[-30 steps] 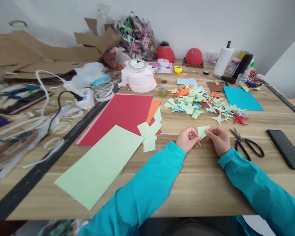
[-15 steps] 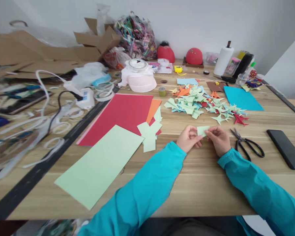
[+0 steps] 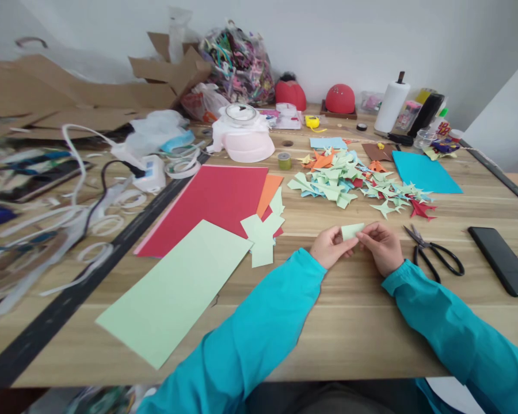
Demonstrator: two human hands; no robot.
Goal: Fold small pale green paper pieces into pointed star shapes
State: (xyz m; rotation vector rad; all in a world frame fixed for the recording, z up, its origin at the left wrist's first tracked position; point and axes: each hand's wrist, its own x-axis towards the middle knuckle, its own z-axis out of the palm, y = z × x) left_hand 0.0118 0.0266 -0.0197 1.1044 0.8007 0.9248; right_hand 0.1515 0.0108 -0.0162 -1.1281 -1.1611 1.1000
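Turquoise long sleeves (image 3: 259, 322), softly creased, gathered cuffs (image 3: 314, 259) (elastic, by the look), dark legwear (image 3: 332, 398), bare fingers (image 3: 366, 239)

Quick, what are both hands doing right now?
Left hand: closed, pinching a small pale green paper.
Right hand: closed, pinching the same paper near its other end.

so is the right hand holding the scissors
No, the scissors lie on the table beside the right hand, which pinches a small green paper.

From here, the small green paper (image 3: 351, 231) sits slightly farther left than half a second ago, tilted more, and the right hand (image 3: 382, 248) has edged leftward too.
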